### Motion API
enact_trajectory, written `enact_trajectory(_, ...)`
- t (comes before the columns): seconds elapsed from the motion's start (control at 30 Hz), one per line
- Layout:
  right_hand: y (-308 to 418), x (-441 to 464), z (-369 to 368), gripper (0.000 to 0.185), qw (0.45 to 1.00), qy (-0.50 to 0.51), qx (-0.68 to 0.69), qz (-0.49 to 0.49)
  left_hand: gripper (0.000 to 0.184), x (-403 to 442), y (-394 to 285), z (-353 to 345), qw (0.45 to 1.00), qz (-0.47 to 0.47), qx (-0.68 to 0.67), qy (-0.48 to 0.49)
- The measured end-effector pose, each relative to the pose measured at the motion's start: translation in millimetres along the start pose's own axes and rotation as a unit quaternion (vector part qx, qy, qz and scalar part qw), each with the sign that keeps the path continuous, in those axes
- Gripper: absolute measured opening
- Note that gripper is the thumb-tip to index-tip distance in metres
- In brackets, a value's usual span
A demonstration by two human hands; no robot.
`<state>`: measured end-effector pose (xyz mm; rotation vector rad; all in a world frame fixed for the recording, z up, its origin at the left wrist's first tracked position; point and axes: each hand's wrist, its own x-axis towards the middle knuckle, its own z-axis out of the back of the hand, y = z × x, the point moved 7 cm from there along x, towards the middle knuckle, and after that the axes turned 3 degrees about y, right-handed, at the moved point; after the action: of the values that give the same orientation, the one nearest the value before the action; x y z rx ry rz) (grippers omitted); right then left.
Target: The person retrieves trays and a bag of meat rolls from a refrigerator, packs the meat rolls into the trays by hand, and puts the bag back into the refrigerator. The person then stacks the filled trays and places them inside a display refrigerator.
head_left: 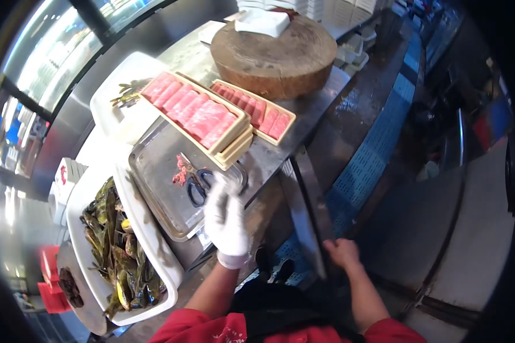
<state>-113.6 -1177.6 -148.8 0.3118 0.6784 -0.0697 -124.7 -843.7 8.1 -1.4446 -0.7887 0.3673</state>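
My left hand [227,226], in a white glove, is raised over the front edge of a metal tray [160,188], its blurred fingers stretched out, with nothing visible in them. Just beyond its fingertips, dark-handled scissors [197,186] lie on the tray beside a small lump of minced meat [180,173]. My bare right hand [343,253] is low on the right, fingers curled at the edge of a metal door panel [306,214] below the counter. Wooden boxes of sliced pink meat [191,111] stand at the tray's far end.
A white tub [169,260] of dark green fish is left of the tray. Beyond are another white tub [106,97], a second meat box [257,111] and a round chopping block [274,51]. Blue matting [363,166] runs along the floor. Red containers [50,277] stand far left.
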Motion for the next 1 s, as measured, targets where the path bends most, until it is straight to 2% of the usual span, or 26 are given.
enact_trajectory(0.07, 38, 10, -22, 0.051, 0.973, 0.105, -0.090, 0.186, 0.041, 46, -25, 15, 0.994, 0.004, 0.007, -0.105)
enact_trajectory(0.13, 100, 20, 18, 0.044, 0.969, 0.095, -0.013, 0.228, 0.047, 87, -23, 21, 0.990, 0.008, -0.003, -0.142)
enact_trajectory(0.17, 141, 21, 54, 0.035, 0.955, 0.064, 0.092, 0.275, 0.054, 102, -14, 27, 0.985, 0.019, 0.003, -0.169)
enact_trajectory(0.2, 176, 29, 90, 0.028, 0.918, -0.030, 0.128, 0.373, 0.060, 116, 12, 26, 0.982, 0.032, -0.098, -0.158)
enact_trajectory(0.23, 209, 31, 126, 0.028, 0.896, -0.080, 0.219, 0.378, 0.063, 136, 34, 25, 0.982, 0.037, -0.143, -0.120)
enact_trajectory(0.27, 238, 41, 153, 0.032, 0.875, -0.101, 0.268, 0.390, 0.066, 152, 49, 22, 0.978, 0.041, -0.187, -0.083)
enact_trajectory(0.3, 276, 31, 186, 0.036, 0.845, -0.136, 0.275, 0.437, 0.066, 164, 56, 18, 0.977, 0.043, -0.189, -0.089)
enact_trajectory(0.33, 311, 33, 200, 0.040, 0.832, -0.039, 0.337, 0.439, 0.069, 174, 69, 5, 0.958, 0.098, -0.265, -0.036)
enact_trajectory(0.37, 350, 31, 207, 0.040, 0.846, 0.035, 0.322, 0.423, 0.073, 178, 73, -3, 0.932, 0.150, -0.331, 0.015)
enact_trajectory(0.4, 381, 34, 209, 0.040, 0.854, 0.102, 0.306, 0.409, 0.061, 179, 52, -6, 0.933, 0.155, -0.324, -0.009)
enact_trajectory(0.43, 395, 54, 204, 0.040, 0.851, 0.109, 0.310, 0.409, 0.061, 179, 36, -13, 0.919, 0.173, -0.355, 0.011)
enact_trajectory(0.47, 408, 76, 180, 0.041, 0.804, 0.235, 0.364, 0.406, 0.062, 178, 28, -18, 0.902, 0.191, -0.387, 0.027)
enact_trajectory(0.5, 417, 84, 162, 0.044, 0.741, 0.357, 0.409, 0.395, 0.062, 180, 32, -18, 0.904, 0.190, -0.383, 0.018)
enact_trajectory(0.53, 420, 86, 159, 0.044, 0.738, 0.367, 0.403, 0.397, 0.062, 184, 36, -16, 0.912, 0.178, -0.370, 0.002)
enact_trajectory(0.63, 417, 78, 155, 0.050, 0.663, 0.461, 0.452, 0.378, 0.062, 188, 52, -10, 0.937, 0.152, -0.313, -0.026)
enact_trajectory(0.7, 410, 78, 165, 0.050, 0.656, 0.452, 0.435, 0.419, 0.061, 194, 53, -14, 0.962, 0.121, -0.244, -0.030)
enact_trajectory(0.73, 408, 79, 172, 0.050, 0.653, 0.434, 0.429, 0.448, 0.060, 189, 35, -31, 0.943, 0.147, -0.299, -0.011)
enact_trajectory(0.8, 397, 86, 180, 0.049, 0.637, 0.457, 0.429, 0.449, 0.060, 176, 0, -55, 0.936, 0.185, -0.299, -0.031)
enact_trajectory(0.87, 379, 90, 204, 0.050, 0.687, 0.410, 0.399, 0.449, 0.058, 171, -11, -75, 0.952, 0.162, -0.257, -0.047)
enact_trajectory(0.9, 367, 88, 216, 0.049, 0.676, 0.429, 0.413, 0.435, 0.055, 164, -11, -82, 0.963, 0.158, -0.208, -0.060)
enact_trajectory(0.93, 355, 88, 228, 0.049, 0.665, 0.448, 0.424, 0.422, 0.050, 158, -17, -97, 0.959, 0.163, -0.215, -0.081)
enact_trajectory(1.0, 335, 93, 244, 0.049, 0.669, 0.454, 0.412, 0.420, 0.053, 146, -9, -119, 0.967, 0.151, -0.186, -0.091)
